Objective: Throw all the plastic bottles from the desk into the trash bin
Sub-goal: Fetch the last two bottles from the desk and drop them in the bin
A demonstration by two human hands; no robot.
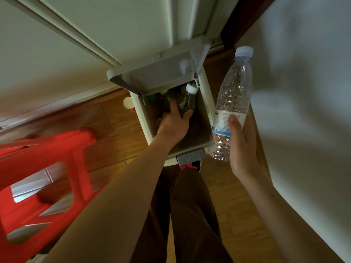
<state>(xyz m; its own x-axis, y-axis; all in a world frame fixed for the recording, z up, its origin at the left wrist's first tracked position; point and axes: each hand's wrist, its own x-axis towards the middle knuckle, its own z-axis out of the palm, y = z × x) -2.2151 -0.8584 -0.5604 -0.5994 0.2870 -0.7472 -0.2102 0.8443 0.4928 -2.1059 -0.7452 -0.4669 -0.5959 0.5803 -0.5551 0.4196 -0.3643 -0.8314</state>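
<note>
Small bottle (187,103) inside bin (206,95), cap away from the person, left hand (173,124) wrapped round its base. Second bottle (232,103) grasped upright-tilted in right hand (242,147), just right of the bin's rim.

A wooden plank floor (117,118) carries everything here. The cream trash bin (207,103) stands on it directly under the left hand (173,124) — lid (152,74) tipped up on the far side. A red plastic stool (43,168) stands well to the left of that hand, and a small white round object (128,102) — too blurred to name — lies just beyond and left of the hand, beside the bin.
</note>
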